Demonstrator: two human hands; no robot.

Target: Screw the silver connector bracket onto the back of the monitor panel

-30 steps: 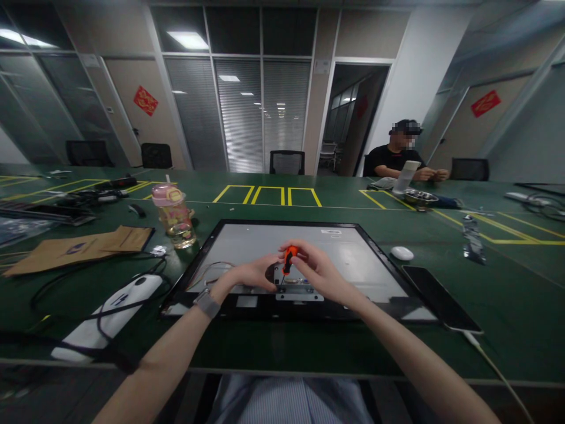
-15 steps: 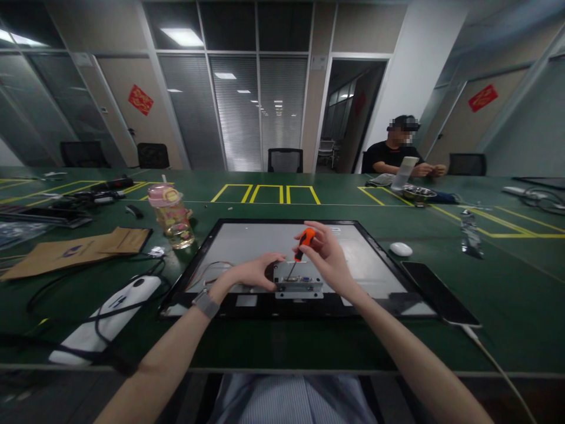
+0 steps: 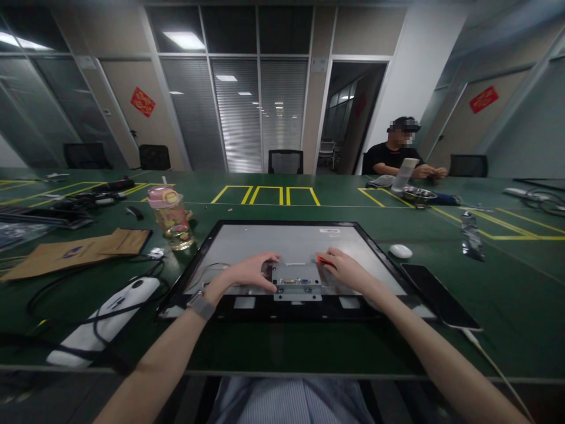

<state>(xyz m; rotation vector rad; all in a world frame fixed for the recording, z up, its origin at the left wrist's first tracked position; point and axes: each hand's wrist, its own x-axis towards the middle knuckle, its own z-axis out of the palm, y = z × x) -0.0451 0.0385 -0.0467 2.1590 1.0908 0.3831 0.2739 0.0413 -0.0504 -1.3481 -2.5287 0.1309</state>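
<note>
A metal bracket [image 3: 289, 274] with connector ports, one of them blue, sits at the front middle of a flat display panel [image 3: 265, 235] lying on the table. Thumb and fingers of my left hand [image 3: 249, 274] are curved around the bracket's left edge, gripping it. At the bracket's right side my right hand [image 3: 344, 268] is closed around an orange screwdriver [image 3: 325, 259]. Only a bit of its orange handle shows; the fingers hide the rest. Thin wires [image 3: 207, 271] lie on the panel left of my left hand.
Left of the panel are a pink-lidded cup [image 3: 172, 221], a paper envelope [image 3: 75, 253] and a white power strip [image 3: 106, 324] with black cables. On the right lie a phone [image 3: 439, 294] on a cable and a white case [image 3: 401, 251]. Across the table sits another person [image 3: 392, 156].
My right hand has lowered and moved right with the screwdriver, whose tip was over the bracket's ports before. My left hand stays at the bracket's left edge.
</note>
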